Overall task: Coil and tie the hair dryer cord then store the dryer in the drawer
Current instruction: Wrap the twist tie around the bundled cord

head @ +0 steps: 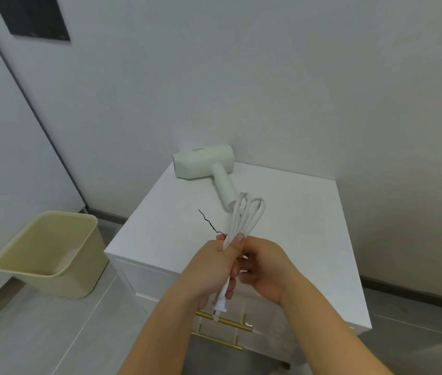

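Observation:
A pale green hair dryer lies on its side at the back of the white cabinet top, handle pointing toward me. Its white cord is gathered into long loops above the cabinet. My left hand grips the bundle, thumb pressed along it, and the white plug hangs below the fist. A thin black twist tie sticks up and to the left from the grip. My right hand is curled against the bundle on its right side; what its fingertips pinch is hidden.
Two drawer fronts with gold bar handles face me below the cabinet top, both closed. A beige waste bin stands on the grey tiled floor to the left. White walls close in behind the cabinet.

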